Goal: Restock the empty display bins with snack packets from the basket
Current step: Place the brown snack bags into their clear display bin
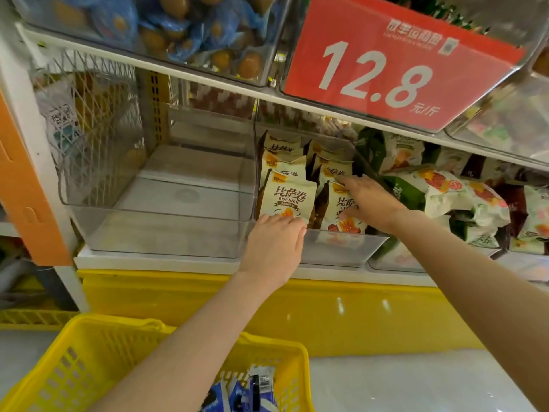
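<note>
Cream-and-brown snack packets [286,200] stand in rows inside a clear display bin [341,248] on the middle shelf. My left hand [274,245] reaches over the bin's front wall, its fingers curled on the lower edge of the front left packet. My right hand [368,200] lies with straight fingers on the front right packet [341,209], fingertips touching the packet behind. To the left stands an empty clear bin [166,221]. Below, a yellow basket [98,361] holds blue-and-white packets [255,394], partly hidden by my left forearm.
A red price sign [383,66] reading 12.8 hangs from the shelf above. Green-and-white packets [463,197] fill the bin to the right. Blue egg packets [166,28] fill the top bin. A yellow cabinet front [341,316] runs under the shelf. A wire mesh panel [92,120] closes the left side.
</note>
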Demonstrator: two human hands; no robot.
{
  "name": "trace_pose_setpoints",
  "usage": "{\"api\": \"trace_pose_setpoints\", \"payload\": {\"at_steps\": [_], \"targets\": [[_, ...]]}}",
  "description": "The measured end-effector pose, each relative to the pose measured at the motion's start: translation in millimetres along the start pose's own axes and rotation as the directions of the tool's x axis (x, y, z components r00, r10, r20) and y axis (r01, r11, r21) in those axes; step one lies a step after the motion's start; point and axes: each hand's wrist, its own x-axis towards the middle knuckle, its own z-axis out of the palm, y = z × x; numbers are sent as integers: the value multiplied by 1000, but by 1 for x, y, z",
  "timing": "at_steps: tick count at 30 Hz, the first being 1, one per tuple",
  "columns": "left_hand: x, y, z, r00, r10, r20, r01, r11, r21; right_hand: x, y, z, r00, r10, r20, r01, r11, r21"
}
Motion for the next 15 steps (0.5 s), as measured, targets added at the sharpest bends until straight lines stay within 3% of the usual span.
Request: {"api": "trace_pose_setpoints", "payload": {"at_steps": [5,7,12,15], "targets": [[0,3,-5,999,1,52,-1,1000,2,-37,-22,3,973,69,-220,-28,983,182],[-2,4,-9,995,-1,100,-3,999,36,-61,-32,11,980,28,-199,12,980,198],[-17,9,-27,990,5,140,-16,997,78,-114,-54,40,993,-74,-89,79,996,44],[-46,7,-44,994,0,105,-1,1000,3,-136,-75,42,994,-39,-98,51,990,130]]}}
